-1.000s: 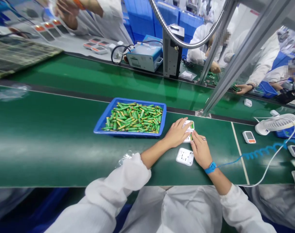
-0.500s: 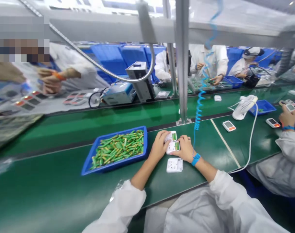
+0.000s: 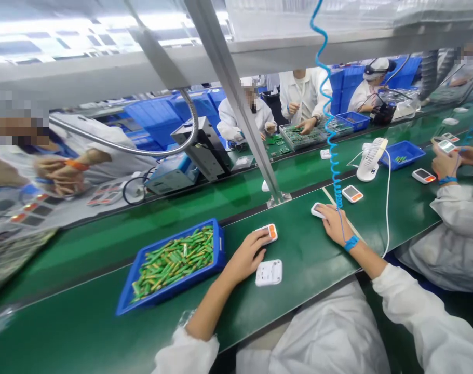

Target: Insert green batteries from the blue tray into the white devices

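My left hand (image 3: pixel 243 258) is closed over a small white electronic device (image 3: pixel 273 232) with orange buttons, which lies face up on the green bench. Farther right, my right hand (image 3: pixel 336 224) grips a second white device (image 3: pixel 317 210), mostly covered by the fingers, at the bench surface. A blue band with a coiled cord circles my right wrist. Just below my left fingertips lies a third white device (image 3: pixel 269 273), back side up. To the left stands a blue tray (image 3: pixel 221 249) heaped with green batteries (image 3: pixel 174 262).
Past a pale line on the bench sit another white device (image 3: pixel 352 194), a white fan (image 3: pixel 372 160) with its cable, and a blue tray (image 3: pixel 403 155). A metal post (image 3: pixel 236 93) rises behind the bench. A co-worker's hands (image 3: pixel 448 161) hold a device at right.
My hands have moved apart, the right one going rightward with a device. The two devices held together with batteries showing are now separated, the left one face up. The view has tilted and shifted.
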